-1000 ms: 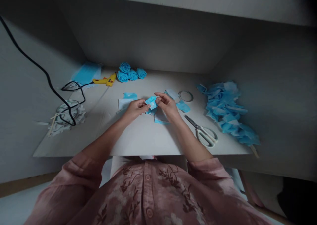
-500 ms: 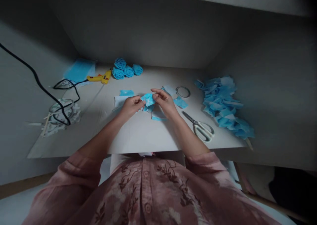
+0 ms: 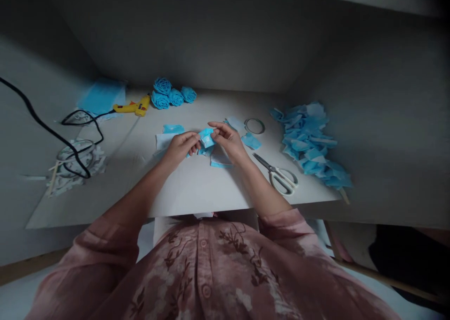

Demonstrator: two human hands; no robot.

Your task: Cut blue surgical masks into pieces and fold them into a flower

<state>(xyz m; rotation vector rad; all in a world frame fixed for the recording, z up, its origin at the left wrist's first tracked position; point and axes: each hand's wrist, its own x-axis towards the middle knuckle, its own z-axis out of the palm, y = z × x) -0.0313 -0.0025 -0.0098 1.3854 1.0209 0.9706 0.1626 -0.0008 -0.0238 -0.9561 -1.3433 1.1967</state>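
Observation:
My left hand [image 3: 181, 146] and my right hand [image 3: 228, 141] meet over the middle of the white table [image 3: 197, 193]. Both pinch the same small blue fabric piece [image 3: 206, 137] between fingertips, just above the tabletop. Under the hands lie a few more blue and white scraps [image 3: 218, 159]. Another blue scrap [image 3: 251, 141] lies right of my right hand, and a blue-and-white one [image 3: 165, 136] lies left of my left hand.
White-handled scissors [image 3: 279, 175] lie to the right. A heap of blue fabric pieces [image 3: 309, 144] fills the right side. Three blue fabric roses [image 3: 169, 95] and a yellow glue gun [image 3: 131, 107] sit at the back left, with a black cord [image 3: 70, 132]. A thin ring [image 3: 254, 125] lies behind.
The view has drifted, so everything sits a little further left and higher in the picture. My fingers have shifted slightly on the blue piece; both hands keep hold of it.

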